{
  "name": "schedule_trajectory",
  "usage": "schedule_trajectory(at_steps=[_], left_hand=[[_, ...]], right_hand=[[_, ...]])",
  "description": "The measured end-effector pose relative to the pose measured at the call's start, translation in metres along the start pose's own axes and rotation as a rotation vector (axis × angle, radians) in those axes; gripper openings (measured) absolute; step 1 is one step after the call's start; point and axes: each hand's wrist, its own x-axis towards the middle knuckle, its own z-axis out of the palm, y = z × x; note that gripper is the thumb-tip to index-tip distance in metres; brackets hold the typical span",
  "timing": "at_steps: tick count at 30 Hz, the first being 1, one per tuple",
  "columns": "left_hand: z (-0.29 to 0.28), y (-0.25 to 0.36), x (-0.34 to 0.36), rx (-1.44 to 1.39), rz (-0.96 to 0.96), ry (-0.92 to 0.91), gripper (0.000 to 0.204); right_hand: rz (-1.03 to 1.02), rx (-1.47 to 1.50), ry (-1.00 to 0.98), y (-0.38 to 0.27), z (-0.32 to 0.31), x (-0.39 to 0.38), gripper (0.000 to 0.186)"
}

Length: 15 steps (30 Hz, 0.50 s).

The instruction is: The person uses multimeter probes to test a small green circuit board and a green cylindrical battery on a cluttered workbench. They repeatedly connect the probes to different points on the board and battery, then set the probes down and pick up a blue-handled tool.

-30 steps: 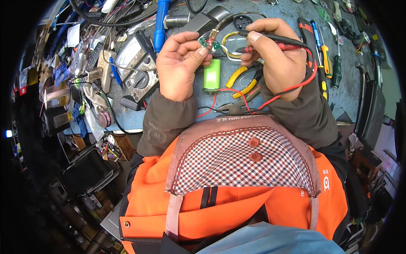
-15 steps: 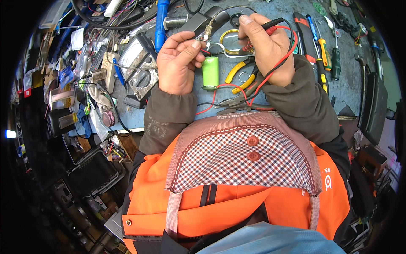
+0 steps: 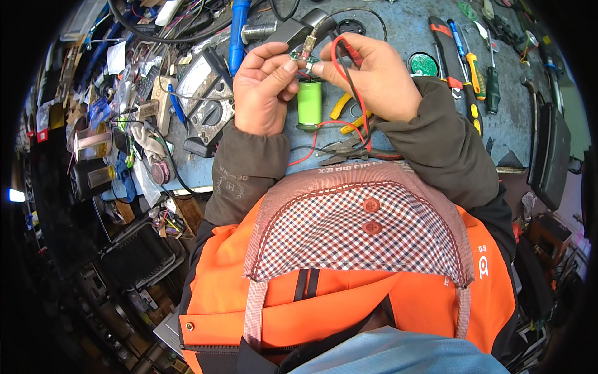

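Pinched between the thumb and fingers of my left hand is a small circuit board. A metal connector with a dark cable rises from the board's far side. My right hand is closed around test probes; the red probe shows above its fingers, while the black one is mostly hidden. Its fingertips are at the board's right edge; whether the probe tips touch the board is hidden. Just below the board is a green cylindrical battery pack, with red and black leads running near it.
An analog multimeter lies left of my hands. Yellow-handled pliers are partly under my right hand. Screwdrivers and a red-and-black tool lie at right. A blue tube stands behind; clutter covers the bench's left.
My right hand has moved left and down with the probes, bringing its fingertips to the circuit board. A round green tin at right has come into fuller view. My left hand stays nearly still.
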Motion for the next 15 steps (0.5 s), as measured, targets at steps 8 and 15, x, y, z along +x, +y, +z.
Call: schedule_trajectory(at_steps=[8, 15], left_hand=[[0.0071, 0.0024, -0.0045, 0.133, 0.021, -0.033, 0.041], [0.0100, 0.0041, -0.0042, 0.172, 0.015, -0.101, 0.044]], right_hand=[[-0.076, 0.099, -0.030, 0.0046, -0.0018, 0.0016, 0.020], [-0.072, 0.024, 0.040, 0.0099, -0.0018, 0.0029, 0.025]])
